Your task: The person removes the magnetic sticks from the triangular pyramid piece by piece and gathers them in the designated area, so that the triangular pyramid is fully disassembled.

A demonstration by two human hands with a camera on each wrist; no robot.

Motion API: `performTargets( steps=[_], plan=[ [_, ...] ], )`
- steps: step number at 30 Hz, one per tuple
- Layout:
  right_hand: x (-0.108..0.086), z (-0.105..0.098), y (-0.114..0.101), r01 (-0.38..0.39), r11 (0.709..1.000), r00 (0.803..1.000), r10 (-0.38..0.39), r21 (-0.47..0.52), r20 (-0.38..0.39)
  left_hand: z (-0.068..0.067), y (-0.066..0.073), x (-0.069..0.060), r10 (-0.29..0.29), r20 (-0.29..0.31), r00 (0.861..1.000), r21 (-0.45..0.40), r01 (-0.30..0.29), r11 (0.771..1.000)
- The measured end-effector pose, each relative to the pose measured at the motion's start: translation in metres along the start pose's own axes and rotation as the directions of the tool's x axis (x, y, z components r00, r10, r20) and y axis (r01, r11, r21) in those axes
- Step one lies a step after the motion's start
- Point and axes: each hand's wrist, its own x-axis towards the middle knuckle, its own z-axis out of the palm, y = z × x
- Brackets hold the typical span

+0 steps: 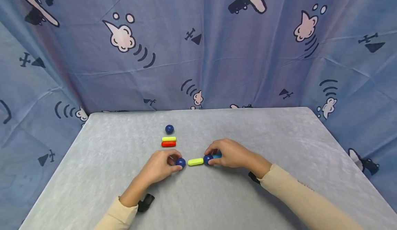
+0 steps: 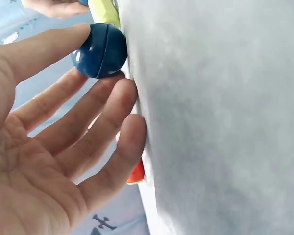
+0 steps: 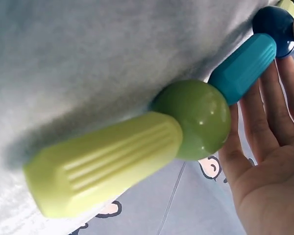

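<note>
My left hand (image 1: 161, 164) pinches a dark blue ball (image 1: 180, 162) between thumb and fingers, at the left end of a yellow-green ridged rod (image 1: 195, 161). A small gap shows between them in the head view. At the rod's other end, my right hand (image 1: 231, 153) holds a second blue ball (image 1: 208, 159) by thumb and fingers. In the right wrist view, a teal rod (image 3: 242, 68) runs from that ball to a green ball (image 3: 193, 120), and another yellow rod (image 3: 108, 161) follows. The right hand hides those last two in the head view.
Beyond the left hand lie a short yellow rod (image 1: 169, 139) and a red rod (image 1: 169, 144) side by side. Farther back sits another blue ball (image 1: 169, 129). A grey cloth covers the table (image 1: 263, 130), with a patterned blue curtain (image 1: 217, 51) behind it.
</note>
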Motion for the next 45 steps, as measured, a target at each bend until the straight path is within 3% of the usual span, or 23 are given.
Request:
performTargets(
  steps=[8,21,34,41,45],
  plan=[
    [-0.002,0.003,0.004,0.0,1.0,1.0,0.0,0.013,-0.018,-0.026,-0.01,0.005,-0.098,-0.021,0.995,-0.089,0.096,0.991],
    [-0.002,0.002,0.003,0.005,1.0,1.0,-0.005,0.016,-0.018,-0.065,-0.037,0.023,-0.144,-0.077,0.987,-0.028,0.142,0.989],
    [-0.003,0.003,0.004,-0.007,1.0,1.0,0.007,0.018,-0.02,-0.076,-0.06,0.044,-0.162,-0.121,0.979,0.015,0.165,0.986],
    [-0.003,0.002,0.003,-0.009,1.0,1.0,0.009,0.015,-0.026,-0.075,-0.067,0.057,-0.169,-0.112,0.979,0.044,0.174,0.984],
    [-0.003,0.002,0.003,-0.006,1.0,1.0,0.006,0.008,-0.024,-0.074,-0.07,0.063,-0.177,-0.078,0.981,0.052,0.182,0.982]
  ],
)
